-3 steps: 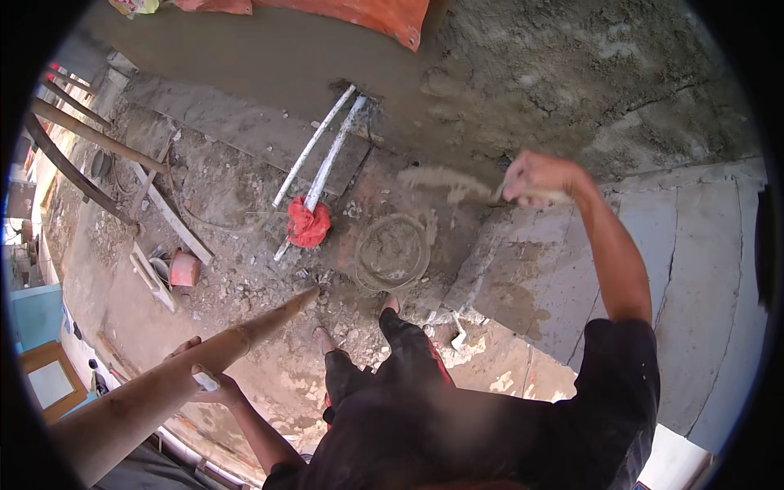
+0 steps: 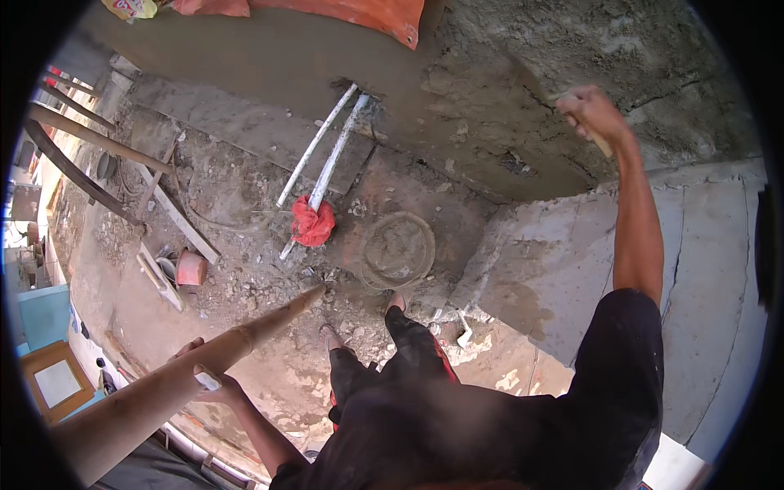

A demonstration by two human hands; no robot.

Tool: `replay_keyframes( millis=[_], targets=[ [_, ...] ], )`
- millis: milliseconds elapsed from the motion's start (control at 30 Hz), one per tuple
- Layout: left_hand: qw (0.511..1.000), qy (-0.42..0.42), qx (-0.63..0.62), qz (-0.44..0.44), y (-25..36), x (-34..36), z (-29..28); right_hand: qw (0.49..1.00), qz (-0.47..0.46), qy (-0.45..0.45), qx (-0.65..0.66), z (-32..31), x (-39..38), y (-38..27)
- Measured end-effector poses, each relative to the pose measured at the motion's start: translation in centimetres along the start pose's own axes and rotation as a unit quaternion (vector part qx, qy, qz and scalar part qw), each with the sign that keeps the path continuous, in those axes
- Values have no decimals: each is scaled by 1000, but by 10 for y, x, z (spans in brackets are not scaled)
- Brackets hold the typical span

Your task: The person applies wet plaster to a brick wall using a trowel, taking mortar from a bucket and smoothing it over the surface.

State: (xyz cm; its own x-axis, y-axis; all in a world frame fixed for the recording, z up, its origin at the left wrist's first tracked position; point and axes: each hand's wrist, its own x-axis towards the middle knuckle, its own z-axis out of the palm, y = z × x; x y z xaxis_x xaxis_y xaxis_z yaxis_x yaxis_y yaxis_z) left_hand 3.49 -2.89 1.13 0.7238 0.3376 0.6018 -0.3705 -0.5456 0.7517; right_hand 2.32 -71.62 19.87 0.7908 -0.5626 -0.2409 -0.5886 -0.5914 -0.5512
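Note:
My right hand (image 2: 592, 118) is closed on a tan, flat tool (image 2: 602, 144), mostly hidden by my fingers, against the rough grey cement surface (image 2: 670, 73) at top right. A smoother wet cement area (image 2: 457, 114) lies left of it. My left hand (image 2: 214, 384), something white on its thumb, grips a thick bamboo pole (image 2: 163, 390) that runs diagonally across the lower left. A round tub of grey mortar (image 2: 396, 249) sits on the ground by my feet.
Two white pipes (image 2: 335, 151), red cloth (image 2: 313, 222) round one, lean mid-view. An orange sheet (image 2: 343, 16) is at the top. Poles (image 2: 90, 184), planks (image 2: 188, 220) and a pink bucket (image 2: 190, 268) are left, amid rubble. A grey panelled surface (image 2: 686, 310) fills the right.
My right hand, still closed on the tan tool, has swept up and to the right along the cement surface. My left hand stays on the pole.

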Motion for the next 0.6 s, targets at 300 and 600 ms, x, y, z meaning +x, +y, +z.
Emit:
replay_keyframes(
  millis=[300,600],
  targets=[
    [999,2,11,-40,-37,-26,-58,982,-24,-29,-187,192,-129,120],
    [994,1,-75,-76,39,-5,-51,939,159,-256,-168,620,-162,250]
  ],
)
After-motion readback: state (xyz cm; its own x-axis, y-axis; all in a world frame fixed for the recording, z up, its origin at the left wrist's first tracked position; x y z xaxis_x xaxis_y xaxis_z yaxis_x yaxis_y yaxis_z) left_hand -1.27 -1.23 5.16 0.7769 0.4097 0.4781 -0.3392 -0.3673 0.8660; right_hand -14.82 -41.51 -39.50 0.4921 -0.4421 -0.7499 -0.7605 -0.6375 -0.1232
